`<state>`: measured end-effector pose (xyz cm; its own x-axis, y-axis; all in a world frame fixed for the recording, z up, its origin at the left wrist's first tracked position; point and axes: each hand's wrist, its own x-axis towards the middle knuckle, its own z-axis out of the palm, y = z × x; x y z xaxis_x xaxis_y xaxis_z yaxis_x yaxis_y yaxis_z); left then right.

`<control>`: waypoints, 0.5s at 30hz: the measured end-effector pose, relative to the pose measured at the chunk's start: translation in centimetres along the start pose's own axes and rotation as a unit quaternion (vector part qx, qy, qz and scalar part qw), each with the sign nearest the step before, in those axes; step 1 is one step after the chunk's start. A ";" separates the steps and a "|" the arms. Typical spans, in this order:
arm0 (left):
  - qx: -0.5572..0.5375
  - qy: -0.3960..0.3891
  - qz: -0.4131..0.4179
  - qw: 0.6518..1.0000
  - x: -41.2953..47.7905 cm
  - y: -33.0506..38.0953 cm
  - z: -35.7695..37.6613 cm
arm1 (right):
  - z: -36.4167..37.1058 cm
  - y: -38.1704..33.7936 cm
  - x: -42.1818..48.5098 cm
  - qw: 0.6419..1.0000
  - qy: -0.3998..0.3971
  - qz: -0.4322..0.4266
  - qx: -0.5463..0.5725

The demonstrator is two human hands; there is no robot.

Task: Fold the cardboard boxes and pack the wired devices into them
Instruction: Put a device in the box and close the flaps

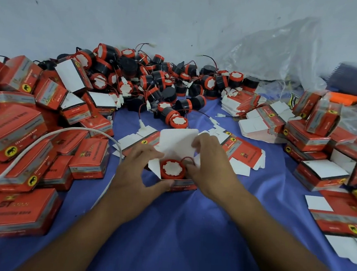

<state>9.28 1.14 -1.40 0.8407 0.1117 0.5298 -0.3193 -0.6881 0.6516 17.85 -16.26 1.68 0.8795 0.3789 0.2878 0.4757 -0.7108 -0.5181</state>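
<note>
A small red cardboard box (182,186) stands open on the blue cloth in the middle, its white lid flap (178,144) raised behind it. Inside sits a round red and black wired device (172,169), white face up, its red wire looping to the right. My left hand (143,169) grips the box's left side with the thumb on its front. My right hand (209,161) holds the right side, fingers curled at the wire and the lid flap. A heap of loose wired devices (147,83) lies further back.
Closed red boxes (23,144) are piled at the left, with a white cable (45,137) arching over them. Flat unfolded boxes (244,155) lie right of my hands, more boxes (313,141) stack at the right. Clear plastic bags (286,58) lean against the back wall.
</note>
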 end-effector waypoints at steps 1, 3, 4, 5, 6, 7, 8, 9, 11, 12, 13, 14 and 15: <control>0.011 -0.004 -0.013 1.000 0.0 -0.1 -0.1 | 0.4 0.0 -0.2 0.999 0.037 0.009 0.029; 0.005 -0.010 -0.041 0.999 0.1 0.0 0.0 | 1.1 0.2 -0.8 0.990 0.110 0.022 0.085; -0.003 -0.009 -0.048 0.999 0.0 0.2 0.1 | 1.3 0.3 -1.1 0.984 0.139 0.027 0.110; -0.009 -0.008 -0.053 0.999 0.0 0.3 0.2 | 1.6 0.5 -1.4 0.977 0.157 0.040 0.137; -0.014 -0.008 -0.057 0.998 0.0 0.4 0.3 | 1.7 0.6 -1.6 0.971 0.162 0.059 0.166; -0.017 -0.010 -0.062 0.998 -0.1 0.4 0.4 | 1.8 0.7 -1.8 0.965 0.160 0.076 0.191; -0.020 -0.010 -0.067 0.997 -0.1 0.3 0.4 | 1.8 0.9 -1.8 0.962 0.155 0.082 0.207; -0.022 -0.010 -0.071 0.997 -0.1 0.3 0.5 | 1.8 1.1 -1.9 0.963 0.147 0.074 0.214; -0.027 -0.016 -0.078 0.996 -0.1 0.5 0.7 | 1.9 1.2 -2.1 0.971 0.119 0.020 0.208; -0.028 -0.015 -0.079 0.996 -0.1 0.6 0.8 | 2.0 1.1 -2.3 0.975 0.106 -0.016 0.194; -0.028 -0.011 -0.074 0.997 -0.1 0.6 0.8 | 2.1 1.1 -2.3 0.979 0.098 -0.050 0.170; -0.021 -0.004 -0.063 0.998 -0.1 0.5 0.9 | 2.3 1.1 -2.4 0.982 0.095 -0.078 0.143; -0.006 0.001 -0.049 0.999 0.0 0.3 0.9 | 2.5 1.1 -2.4 0.984 0.091 -0.097 0.121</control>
<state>9.54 0.29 -1.70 0.8673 0.1795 0.4643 -0.2408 -0.6651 0.7069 16.26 -16.47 -1.58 0.7658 0.3654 0.5292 0.6427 -0.4645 -0.6093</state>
